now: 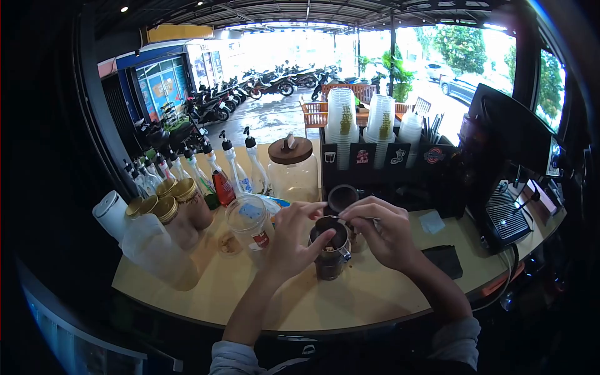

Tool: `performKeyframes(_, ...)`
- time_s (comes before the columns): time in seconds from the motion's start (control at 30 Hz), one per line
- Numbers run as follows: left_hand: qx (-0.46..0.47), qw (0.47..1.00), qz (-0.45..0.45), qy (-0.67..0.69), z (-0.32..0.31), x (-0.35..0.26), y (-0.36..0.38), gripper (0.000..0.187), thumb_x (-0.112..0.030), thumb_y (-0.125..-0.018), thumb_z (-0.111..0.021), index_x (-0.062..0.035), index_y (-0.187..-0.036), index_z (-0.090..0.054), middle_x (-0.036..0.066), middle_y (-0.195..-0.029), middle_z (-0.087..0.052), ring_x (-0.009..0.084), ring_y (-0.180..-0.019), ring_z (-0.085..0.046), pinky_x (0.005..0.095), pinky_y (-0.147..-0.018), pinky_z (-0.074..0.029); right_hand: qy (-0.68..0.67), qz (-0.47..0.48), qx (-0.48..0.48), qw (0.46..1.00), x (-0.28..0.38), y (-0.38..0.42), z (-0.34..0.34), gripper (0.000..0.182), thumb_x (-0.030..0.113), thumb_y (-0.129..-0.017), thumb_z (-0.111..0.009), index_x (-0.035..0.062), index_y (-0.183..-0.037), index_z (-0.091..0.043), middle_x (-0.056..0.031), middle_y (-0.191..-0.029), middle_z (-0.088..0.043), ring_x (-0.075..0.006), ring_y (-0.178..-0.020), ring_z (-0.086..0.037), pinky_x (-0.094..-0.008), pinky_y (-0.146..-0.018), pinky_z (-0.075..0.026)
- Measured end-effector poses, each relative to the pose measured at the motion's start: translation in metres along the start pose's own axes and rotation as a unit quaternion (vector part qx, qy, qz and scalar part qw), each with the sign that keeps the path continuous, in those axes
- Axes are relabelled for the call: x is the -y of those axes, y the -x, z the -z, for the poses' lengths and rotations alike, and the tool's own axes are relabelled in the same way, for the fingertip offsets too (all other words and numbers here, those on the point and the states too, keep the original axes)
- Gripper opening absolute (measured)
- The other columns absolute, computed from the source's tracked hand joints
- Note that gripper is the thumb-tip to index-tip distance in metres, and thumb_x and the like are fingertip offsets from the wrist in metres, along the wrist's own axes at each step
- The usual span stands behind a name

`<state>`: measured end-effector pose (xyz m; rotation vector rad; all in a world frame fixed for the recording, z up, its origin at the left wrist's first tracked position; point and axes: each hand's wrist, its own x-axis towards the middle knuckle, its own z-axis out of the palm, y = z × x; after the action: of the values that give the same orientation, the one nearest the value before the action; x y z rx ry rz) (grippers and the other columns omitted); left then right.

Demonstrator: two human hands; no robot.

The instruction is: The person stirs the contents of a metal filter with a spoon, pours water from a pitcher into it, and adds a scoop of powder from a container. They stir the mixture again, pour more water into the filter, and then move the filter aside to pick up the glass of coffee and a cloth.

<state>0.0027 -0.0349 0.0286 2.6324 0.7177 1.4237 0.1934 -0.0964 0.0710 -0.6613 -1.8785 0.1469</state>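
Observation:
A small clear container [329,270] with a metal clasp stands on the counter before me, its mouth dark inside. My left hand [297,237] is at the container's left side. Its index finger stretches above the mouth, and the thumb overlaps the dark opening, apart from that finger. On the right, my right hand [382,234] has thumb and fingertips pinched together at the rim; what they hold is too small to make out. Behind both hands sits a dark round-mouthed cup [343,198]. A clear plastic jar [247,222] with a red label stands left of my left hand.
Pump bottles [220,181] line the left back, near gold-lidded jars [183,189]. A wooden-lidded glass jar [292,178] stands behind. Stacked plastic cups [342,122] rise from a black organizer [375,175]. A black cloth [442,261] and a coffee machine [509,215] are right.

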Motion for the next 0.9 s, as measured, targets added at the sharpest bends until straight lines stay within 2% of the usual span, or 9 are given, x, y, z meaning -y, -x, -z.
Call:
performKeyframes(0.07, -0.028, 0.989, 0.092, 0.111, -0.006, 0.018, 0.02, 0.065, -0.033, -0.072, -0.083, -0.0043, -0.123, -0.054, 0.009, -0.109, -0.06, 0.021, -0.105, -0.058, 0.0405, -0.094, -0.043, 0.025, -0.025, -0.019, 0.999, -0.003, 0.012, 0.002, 0.013, -0.003, -0.086, -0.063, -0.0003, -0.099, -0.064, -0.0107, -0.092, -0.067, -0.0181, -0.079, -0.068, -0.0273, -0.066, -0.055)
performKeyframes(0.1, -0.027, 0.989, 0.093, 0.11, -0.014, 0.025, 0.029, 0.065, -0.033, -0.072, -0.083, -0.0043, -0.123, -0.054, 0.009, -0.109, -0.06, 0.021, -0.105, -0.058, 0.0405, -0.094, -0.043, 0.036, -0.008, -0.02, 0.999, -0.009, 0.017, 0.0, 0.013, -0.003, -0.086, -0.063, -0.0008, -0.099, -0.064, -0.0113, -0.093, -0.067, -0.0182, -0.079, -0.068, -0.0264, -0.064, -0.055)
performKeyframes(0.17, 0.022, 0.978, 0.15, 0.14, -0.03, 0.04, 0.046, 0.081, -0.04, -0.059, -0.089, -0.0037, -0.123, -0.054, 0.013, -0.113, -0.061, 0.0245, -0.11, -0.059, 0.0399, -0.094, -0.046, 0.031, -0.033, -0.01, 0.999, -0.017, 0.028, -0.007, 0.013, -0.003, -0.087, -0.063, -0.001, -0.1, -0.063, -0.0115, -0.094, -0.066, -0.0183, -0.079, -0.068, -0.0266, -0.064, -0.055)
performKeyframes(0.27, 0.069, 0.959, 0.204, 0.184, -0.052, 0.044, 0.051, 0.085, -0.042, -0.054, -0.091, -0.0043, -0.121, -0.056, 0.013, -0.112, -0.064, 0.0267, -0.11, -0.06, 0.0395, -0.096, -0.045, 0.03, -0.071, 0.015, 0.997, -0.023, 0.04, -0.013, 0.014, -0.002, -0.088, -0.061, -0.001, -0.102, -0.062, -0.0123, -0.097, -0.066, -0.0181, -0.08, -0.068, -0.0277, -0.065, -0.055)
performKeyframes(0.37, 0.083, 0.963, 0.22, 0.129, -0.057, 0.039, 0.049, 0.083, -0.041, -0.052, -0.091, -0.0049, -0.119, -0.059, 0.012, -0.11, -0.067, 0.0263, -0.106, -0.063, 0.0389, -0.096, -0.046, 0.043, -0.054, 0.003, 0.998, -0.033, 0.049, -0.019, 0.013, -0.001, -0.091, -0.059, -0.0013, -0.103, -0.062, -0.0119, -0.098, -0.066, -0.0164, -0.082, -0.068, -0.0282, -0.068, -0.055)
performKeyframes(0.43, 0.075, 0.962, 0.222, 0.142, -0.053, 0.033, 0.042, 0.082, -0.041, -0.052, -0.091, -0.0051, -0.118, -0.059, 0.011, -0.109, -0.067, 0.0261, -0.104, -0.064, 0.0394, -0.096, -0.046, -0.116, -0.171, -0.006, 0.978, -0.033, 0.056, -0.02, 0.011, 0.002, -0.096, -0.051, -0.0034, -0.102, -0.058, -0.0153, -0.102, -0.066, -0.0178, -0.087, -0.066, -0.0308, -0.078, -0.054)
performKeyframes(0.53, 0.061, 0.961, 0.216, 0.161, -0.055, 0.035, 0.041, 0.08, -0.04, -0.052, -0.091, -0.0054, -0.117, -0.06, 0.01, -0.107, -0.068, 0.0257, -0.1, -0.065, 0.04, -0.095, -0.046, -0.184, -0.158, -0.028, 0.97, -0.043, 0.062, -0.019, 0.01, 0.003, -0.097, -0.051, -0.0029, -0.101, -0.059, -0.0106, -0.103, -0.066, -0.0126, -0.086, -0.065, -0.0269, -0.073, -0.053)
performKeyframes(0.67, 0.048, 0.958, 0.193, 0.205, -0.051, 0.035, 0.034, 0.08, -0.039, -0.053, -0.09, -0.0059, -0.119, -0.059, 0.01, -0.106, -0.068, 0.0256, -0.099, -0.066, 0.0409, -0.096, -0.044, -0.175, -0.163, -0.047, 0.97, -0.043, 0.057, -0.014, 0.014, 0.007, -0.1, -0.047, -0.0022, -0.1, -0.057, -0.0107, -0.102, -0.065, -0.0118, -0.087, -0.064, -0.0269, -0.077, -0.052)
performKeyframes(0.9, 0.085, 0.969, 0.162, 0.167, -0.045, 0.044, 0.021, 0.082, -0.036, -0.053, -0.087, -0.0075, -0.123, -0.056, 0.009, -0.11, -0.067, 0.0266, -0.106, -0.063, 0.0425, -0.1, -0.04, -0.271, -0.154, -0.05, 0.949, -0.053, 0.053, -0.004, 0.016, 0.011, -0.102, -0.038, 0.0006, -0.102, -0.05, -0.0129, -0.102, -0.062, -0.014, -0.091, -0.061, -0.0302, -0.083, -0.05)
